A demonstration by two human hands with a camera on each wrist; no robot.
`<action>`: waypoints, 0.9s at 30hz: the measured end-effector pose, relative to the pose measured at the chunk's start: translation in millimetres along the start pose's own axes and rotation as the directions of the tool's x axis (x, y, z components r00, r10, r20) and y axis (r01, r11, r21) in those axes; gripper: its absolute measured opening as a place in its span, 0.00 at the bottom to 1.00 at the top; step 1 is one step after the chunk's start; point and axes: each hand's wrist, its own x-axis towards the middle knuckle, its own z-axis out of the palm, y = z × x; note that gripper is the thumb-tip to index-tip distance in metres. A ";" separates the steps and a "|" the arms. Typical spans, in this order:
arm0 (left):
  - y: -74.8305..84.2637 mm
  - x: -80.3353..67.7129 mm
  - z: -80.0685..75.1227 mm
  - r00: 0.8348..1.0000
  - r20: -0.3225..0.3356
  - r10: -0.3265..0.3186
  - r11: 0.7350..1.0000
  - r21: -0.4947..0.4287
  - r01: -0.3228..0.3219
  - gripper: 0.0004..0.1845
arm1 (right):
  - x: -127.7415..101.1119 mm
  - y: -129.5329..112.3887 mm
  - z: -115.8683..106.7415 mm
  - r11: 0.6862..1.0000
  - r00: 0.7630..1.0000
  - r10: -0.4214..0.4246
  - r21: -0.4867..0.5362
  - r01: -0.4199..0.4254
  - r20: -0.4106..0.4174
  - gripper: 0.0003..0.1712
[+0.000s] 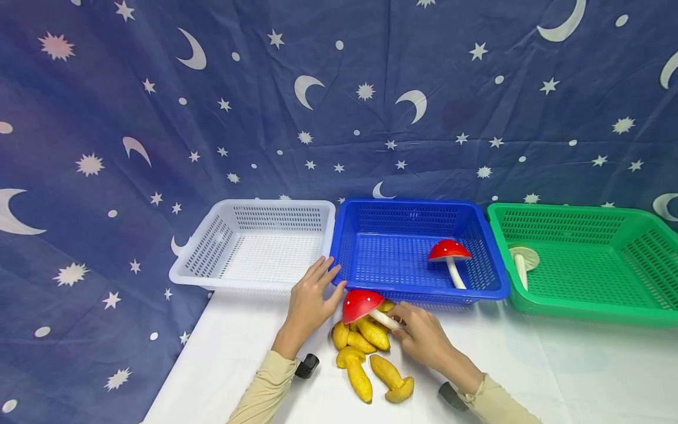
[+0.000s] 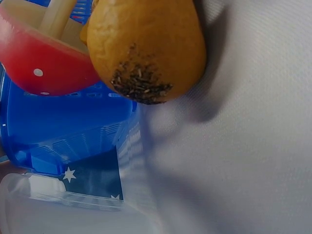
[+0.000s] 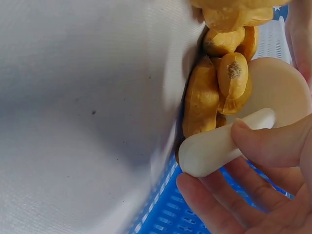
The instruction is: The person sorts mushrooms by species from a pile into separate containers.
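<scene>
My right hand pinches the white stem of a red-capped toy mushroom with white dots. In the right wrist view, the thumb lies along the stem and the fingers are beneath it. That mushroom is over a pile of yellow toy mushrooms, just in front of the blue basket. Fingers spread, my left hand is at the basket's front left corner; whether it touches the rim is unclear. Another red-capped mushroom leans inside the blue basket.
A white basket stands left of the blue one. On the right, a green basket contains a pale mushroom. Two yellow mushrooms lie nearer on the white table. A star-patterned cloth hangs behind the baskets.
</scene>
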 end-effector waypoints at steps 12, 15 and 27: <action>-1.0 -0.9 0.0 1.000 0.000 -0.004 1.000 0.008 0.004 0.19 | -2.8 0.5 5.2 0.999 0.999 0.020 0.052 -0.018 -0.046 0.18; -0.7 -0.7 -0.2 1.000 0.006 -0.004 1.000 0.014 0.004 0.19 | -3.9 -0.2 5.4 0.998 0.998 0.033 0.056 -0.030 -0.057 0.19; 2.1 0.3 -2.8 0.999 0.031 -0.025 1.000 0.013 0.024 0.19 | -11.9 -5.3 5.3 0.994 0.997 0.059 0.091 -0.054 -0.051 0.21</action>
